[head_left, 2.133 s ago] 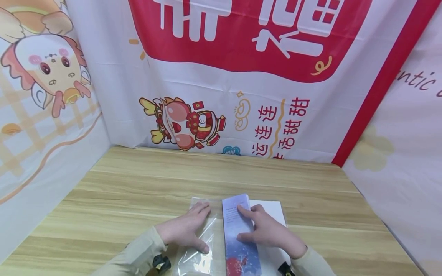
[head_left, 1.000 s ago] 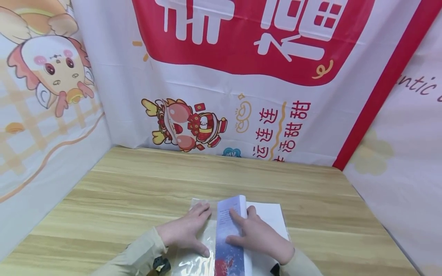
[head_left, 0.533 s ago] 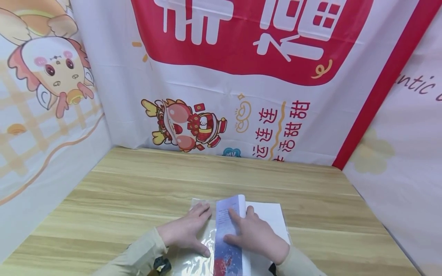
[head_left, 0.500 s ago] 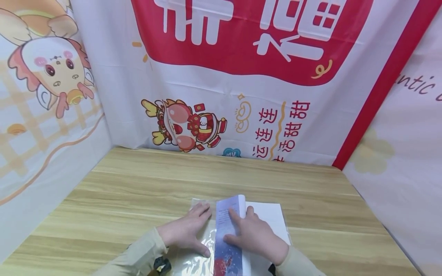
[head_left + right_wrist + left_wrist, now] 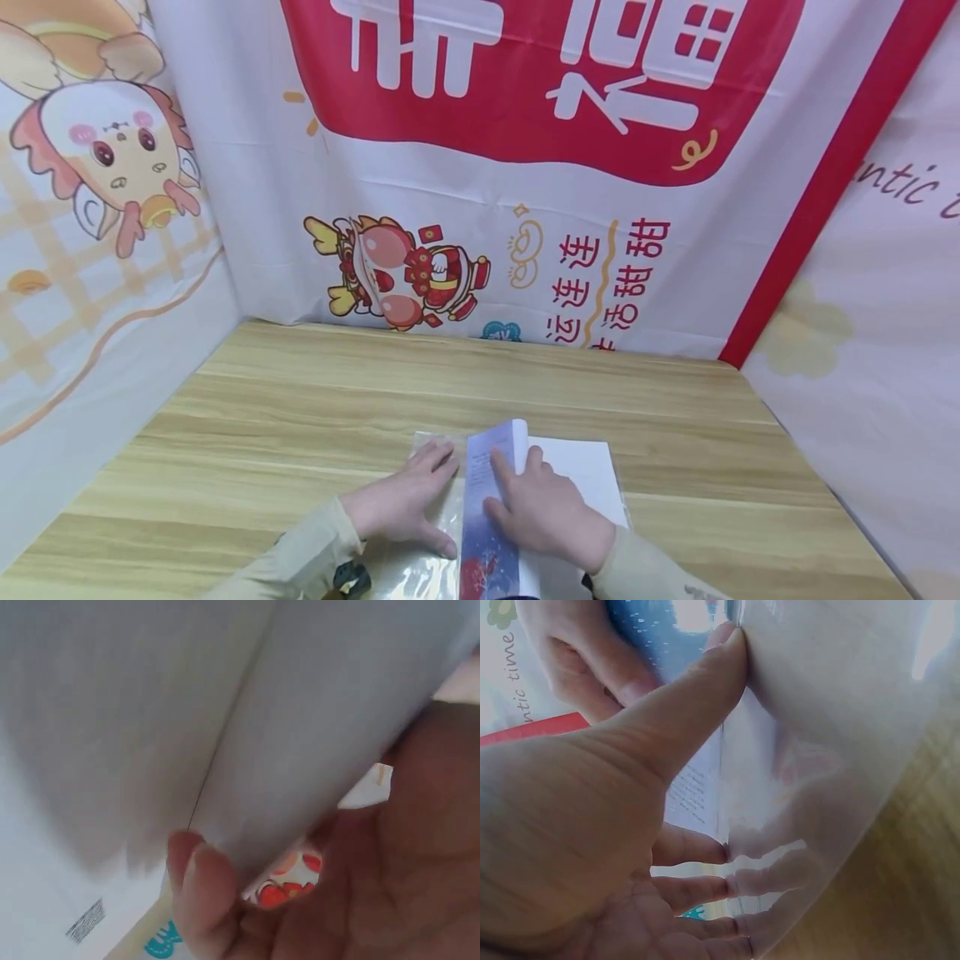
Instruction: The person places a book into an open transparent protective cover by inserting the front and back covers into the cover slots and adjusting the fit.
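A blue-purple book cover (image 5: 478, 533) with small print and a red patch bends upward from a white sheet (image 5: 585, 467). My right hand (image 5: 543, 512) grips it, thumb and index finger on the printed side; in the right wrist view curled fingers (image 5: 206, 892) hold its white underside along the edge. Beside it lies clear plastic film (image 5: 423, 575), perhaps a book jacket. My left hand (image 5: 405, 504) rests on this film with thumb and fingers spread. In the left wrist view the thumb and fingertips touch the film's (image 5: 825, 720) straight edge, next to the printed cover.
Pale wood tabletop (image 5: 360, 383) surrounds the work. A white cloth banner (image 5: 450, 175) with red print hangs behind, and printed cloths (image 5: 112, 250) flank both sides. A small barcode (image 5: 84, 921) shows on the white sheet in the right wrist view.
Over two seconds my right hand has moved left, carrying the cover left and bending it up more from the white sheet. The left hand has stayed on the film.
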Demonstrator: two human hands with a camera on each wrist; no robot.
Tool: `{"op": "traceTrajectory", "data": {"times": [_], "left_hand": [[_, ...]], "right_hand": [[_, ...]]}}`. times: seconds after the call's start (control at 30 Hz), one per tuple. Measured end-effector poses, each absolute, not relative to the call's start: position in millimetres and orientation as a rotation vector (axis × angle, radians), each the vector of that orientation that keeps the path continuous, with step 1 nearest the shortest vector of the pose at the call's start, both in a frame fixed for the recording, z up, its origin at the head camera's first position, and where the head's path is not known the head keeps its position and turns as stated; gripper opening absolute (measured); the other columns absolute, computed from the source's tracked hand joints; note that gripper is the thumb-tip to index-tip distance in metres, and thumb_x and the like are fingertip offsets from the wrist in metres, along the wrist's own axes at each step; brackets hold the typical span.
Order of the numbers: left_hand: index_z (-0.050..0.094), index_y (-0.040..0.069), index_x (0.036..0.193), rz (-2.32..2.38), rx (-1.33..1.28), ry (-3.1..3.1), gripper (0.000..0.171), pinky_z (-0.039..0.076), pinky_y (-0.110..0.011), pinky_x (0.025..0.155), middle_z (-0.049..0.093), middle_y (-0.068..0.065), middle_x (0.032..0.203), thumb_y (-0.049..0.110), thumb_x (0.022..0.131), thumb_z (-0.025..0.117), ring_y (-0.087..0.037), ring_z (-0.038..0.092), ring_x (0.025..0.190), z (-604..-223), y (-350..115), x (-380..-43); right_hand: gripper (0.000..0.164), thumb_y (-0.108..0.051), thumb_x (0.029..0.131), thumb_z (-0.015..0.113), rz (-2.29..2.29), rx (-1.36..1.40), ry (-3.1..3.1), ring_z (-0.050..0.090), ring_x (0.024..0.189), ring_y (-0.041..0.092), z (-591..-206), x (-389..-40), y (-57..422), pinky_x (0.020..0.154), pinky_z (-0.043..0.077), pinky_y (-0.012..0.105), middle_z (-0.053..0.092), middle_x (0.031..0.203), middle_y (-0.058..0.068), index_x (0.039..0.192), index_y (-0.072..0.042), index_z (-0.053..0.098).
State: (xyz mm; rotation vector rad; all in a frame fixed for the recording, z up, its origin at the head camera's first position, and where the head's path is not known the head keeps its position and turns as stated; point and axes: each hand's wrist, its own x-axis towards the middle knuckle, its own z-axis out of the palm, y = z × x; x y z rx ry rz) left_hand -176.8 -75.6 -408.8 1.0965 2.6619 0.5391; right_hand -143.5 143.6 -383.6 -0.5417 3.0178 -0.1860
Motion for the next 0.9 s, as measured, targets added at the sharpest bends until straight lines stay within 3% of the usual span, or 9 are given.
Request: {"op": "traceTrajectory", "data": {"times": [0.1,0.17,0.23,0.33,0.4,0.47,0.6,0.9], "left_hand": [[0.028,-0.007,0.145,0.551,1.085,2.662,0.118,0.015,-0.051,0.108,0.014,-0.027,0.151,0.064,0.062,0.073,-0.044,0.009,0.138,-408,-75,-176],[0.029,-0.007,0.144,0.554,1.083,2.664,0.118,0.015,-0.052,0.108,0.014,-0.027,0.151,0.063,0.061,0.074,-0.045,0.010,0.138,-408,-74,-176],[0.029,-0.007,0.144,0.553,1.078,2.667,0.118,0.015,-0.051,0.108,0.013,-0.027,0.151,0.063,0.061,0.074,-0.044,0.010,0.138,-408,-74,-176],[0.029,-0.007,0.144,0.544,1.081,2.673,0.118,0.016,-0.052,0.108,0.014,-0.027,0.151,0.064,0.060,0.073,-0.045,0.010,0.138,-409,-75,-177],[0.030,-0.007,0.144,0.543,1.085,2.676,0.118,0.016,-0.052,0.108,0.014,-0.027,0.151,0.065,0.061,0.072,-0.045,0.011,0.138,-411,-75,-178],[0.031,-0.006,0.144,0.547,1.089,2.678,0.118,0.017,-0.052,0.107,0.014,-0.027,0.151,0.066,0.060,0.072,-0.045,0.011,0.138,-411,-76,-178],[0.033,-0.006,0.143,0.547,1.089,2.682,0.117,0.017,-0.052,0.107,0.014,-0.026,0.151,0.066,0.060,0.072,-0.044,0.012,0.138,-411,-76,-178],[0.034,-0.007,0.142,0.549,1.084,2.674,0.116,0.016,-0.052,0.107,0.015,-0.026,0.151,0.066,0.060,0.072,-0.045,0.011,0.138,-411,-76,-178]], "right_hand": [[0.064,-0.041,0.096,0.047,-0.378,-0.556,2.812,0.054,0.079,0.026,-375,-150,155,0.060,0.048,0.038,0.044,0.110,0.026,0.150,-0.013,0.030],[0.072,-0.040,0.096,0.049,-0.540,-0.542,2.689,0.055,0.093,0.029,-371,-154,162,0.077,0.048,0.042,0.042,0.121,0.028,0.153,-0.008,0.018],[0.083,-0.039,0.094,0.055,-0.675,-0.541,2.620,0.049,0.113,0.035,-370,-157,167,0.093,0.041,0.046,0.039,0.132,0.030,0.152,0.000,0.008],[0.097,-0.037,0.090,0.062,-0.786,-0.546,2.606,0.037,0.129,0.037,-372,-159,169,0.103,0.031,0.049,0.034,0.143,0.028,0.148,0.008,-0.001],[0.099,-0.034,0.088,0.065,-0.792,-0.540,2.622,0.046,0.122,0.032,-374,-158,168,0.098,0.038,0.045,0.041,0.139,0.026,0.147,0.011,-0.001],[0.100,-0.032,0.086,0.067,-0.769,-0.530,2.648,0.058,0.103,0.024,-376,-157,167,0.084,0.047,0.037,0.051,0.130,0.025,0.147,0.011,0.001],[0.099,-0.030,0.084,0.068,-0.697,-0.469,2.693,0.054,0.070,0.014,-377,-155,165,0.055,0.044,0.029,0.059,0.116,0.024,0.147,0.011,0.004],[0.101,-0.034,0.082,0.070,-0.617,-0.381,2.778,0.054,0.068,0.016,-380,-152,156,0.050,0.044,0.028,0.061,0.103,0.023,0.147,0.011,0.007]]}}
